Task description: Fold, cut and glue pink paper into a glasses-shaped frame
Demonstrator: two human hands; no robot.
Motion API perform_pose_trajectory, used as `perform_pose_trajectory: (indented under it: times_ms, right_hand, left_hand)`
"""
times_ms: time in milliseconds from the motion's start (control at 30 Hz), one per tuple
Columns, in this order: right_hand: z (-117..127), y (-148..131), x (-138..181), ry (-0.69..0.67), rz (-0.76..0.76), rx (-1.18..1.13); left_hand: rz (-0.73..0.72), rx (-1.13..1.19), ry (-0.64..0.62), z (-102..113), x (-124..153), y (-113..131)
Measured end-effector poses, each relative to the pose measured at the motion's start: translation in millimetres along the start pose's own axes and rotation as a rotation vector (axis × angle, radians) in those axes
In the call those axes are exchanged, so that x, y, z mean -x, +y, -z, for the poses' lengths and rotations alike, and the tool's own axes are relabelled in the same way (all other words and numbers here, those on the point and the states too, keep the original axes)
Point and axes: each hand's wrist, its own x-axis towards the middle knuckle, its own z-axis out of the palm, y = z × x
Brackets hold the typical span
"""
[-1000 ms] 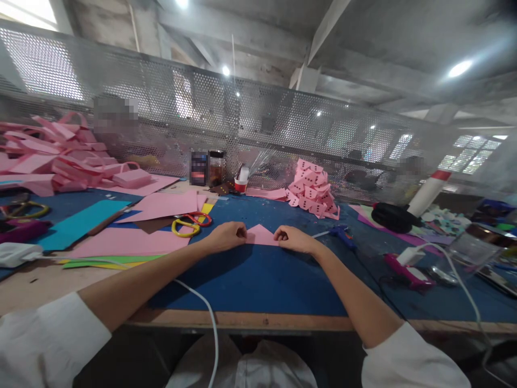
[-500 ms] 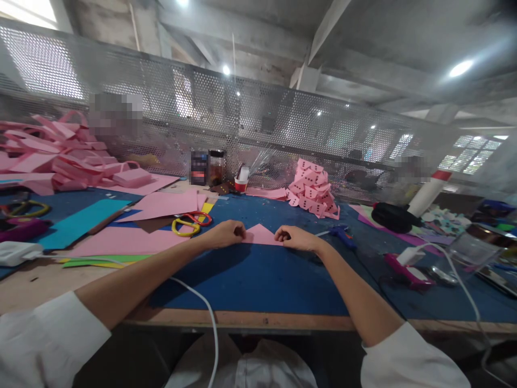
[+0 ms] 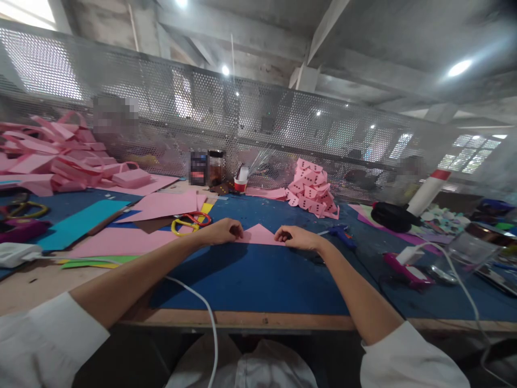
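Note:
A small pink paper piece (image 3: 260, 235) with a pointed top lies on the blue table mat (image 3: 258, 280). My left hand (image 3: 220, 231) pinches its left corner with curled fingers. My right hand (image 3: 294, 237) pinches its right corner the same way. Both forearms stretch out over the mat from white sleeves.
Yellow-and-red scissors (image 3: 186, 223) lie left of my left hand beside pink sheets (image 3: 161, 205). A heap of punched pink pieces (image 3: 312, 194) stands behind. A blue glue gun (image 3: 339, 233), a pink tool (image 3: 404, 267) and a white cable (image 3: 448, 269) lie to the right. A perforated metal screen (image 3: 258, 129) backs the table.
My left hand has slid slightly left and back along the paper's edge. The right hand and the paper have barely moved.

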Motion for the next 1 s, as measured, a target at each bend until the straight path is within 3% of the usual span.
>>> perform_pose_trajectory:
  times_ms: [567,700,1000]
  right_hand:
    - [3,0,2,-0.011,0.019,0.035]
    - [-5,-3,0,0.064,-0.018,0.087]
    - [-24,0,-12,0.268,-0.115,0.238]
  left_hand:
    - [-0.047,0.03,-0.118,16,7,-2]
    - [-0.045,-0.044,-0.043,9,8,2]
    - [0.035,-0.229,0.248,-21,5,10]
